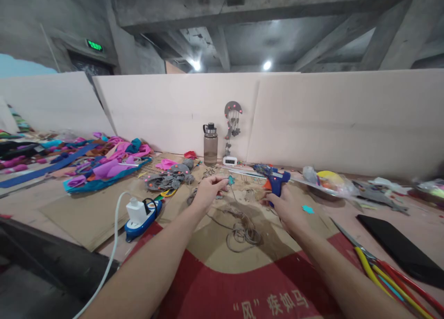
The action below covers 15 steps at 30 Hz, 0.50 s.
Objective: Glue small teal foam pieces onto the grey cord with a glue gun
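Near the middle of the table, my left hand (210, 192) pinches a small teal felt piece (231, 180) between thumb and fingertips. A grey cord (243, 234) runs down from about there and lies in loose coils on the cardboard (215, 254). My right hand (285, 205) is wrapped around the handle of a blue hot glue gun (277, 182), whose front end points left toward the felt piece but stays apart from it. To the right of that hand lies another teal felt cutout (307, 209) with a jagged outline.
A water bottle (210, 145) and small digital clock (229, 161) stand behind, below a grey felt hanging (233, 109). Grey felt pieces (169, 178) and a blue power strip (144, 221) are left. Scissors (369, 259), a black phone (398, 249) and a tray (321, 191) are right.
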Motion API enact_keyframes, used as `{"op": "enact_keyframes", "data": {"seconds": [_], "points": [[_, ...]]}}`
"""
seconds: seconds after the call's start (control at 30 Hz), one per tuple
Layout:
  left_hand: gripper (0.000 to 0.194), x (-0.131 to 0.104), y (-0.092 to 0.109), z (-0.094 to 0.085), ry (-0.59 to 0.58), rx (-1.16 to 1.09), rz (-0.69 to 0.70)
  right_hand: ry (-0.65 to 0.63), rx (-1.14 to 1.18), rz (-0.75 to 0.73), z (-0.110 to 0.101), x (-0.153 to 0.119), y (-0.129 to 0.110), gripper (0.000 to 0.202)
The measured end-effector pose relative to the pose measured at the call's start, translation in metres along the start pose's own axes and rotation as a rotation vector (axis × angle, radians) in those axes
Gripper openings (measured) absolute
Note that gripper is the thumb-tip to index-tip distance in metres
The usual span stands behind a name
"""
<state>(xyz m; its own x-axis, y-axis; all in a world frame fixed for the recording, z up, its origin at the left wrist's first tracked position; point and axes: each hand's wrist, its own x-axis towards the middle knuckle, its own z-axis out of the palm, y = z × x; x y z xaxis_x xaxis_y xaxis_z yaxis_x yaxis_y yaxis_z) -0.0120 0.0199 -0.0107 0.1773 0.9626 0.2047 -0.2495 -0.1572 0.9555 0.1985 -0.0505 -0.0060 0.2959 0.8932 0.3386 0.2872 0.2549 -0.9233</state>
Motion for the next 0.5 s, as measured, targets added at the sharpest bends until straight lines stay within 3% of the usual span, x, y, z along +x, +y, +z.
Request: {"op": "enact_keyframes", "data": {"seconds": [0.07, 0.2, 0.5], "points": [[0.032, 0.000, -0.001, 0.000, 0.018, 0.008, -0.004, -0.037, 0.089, 0.021, 0.004, -0.010, -0.016, 0.034], [0.032, -0.004, 0.001, 0.002, 0.036, -0.023, -0.020, -0.144, 0.052, -0.030, 0.010, -0.027, -0.038, 0.027], [0.033, -0.007, 0.006, 0.006, 0.055, -0.062, 0.013, -0.097, -0.366, -0.282, 0.012, -0.036, -0.038, 0.025]]}}
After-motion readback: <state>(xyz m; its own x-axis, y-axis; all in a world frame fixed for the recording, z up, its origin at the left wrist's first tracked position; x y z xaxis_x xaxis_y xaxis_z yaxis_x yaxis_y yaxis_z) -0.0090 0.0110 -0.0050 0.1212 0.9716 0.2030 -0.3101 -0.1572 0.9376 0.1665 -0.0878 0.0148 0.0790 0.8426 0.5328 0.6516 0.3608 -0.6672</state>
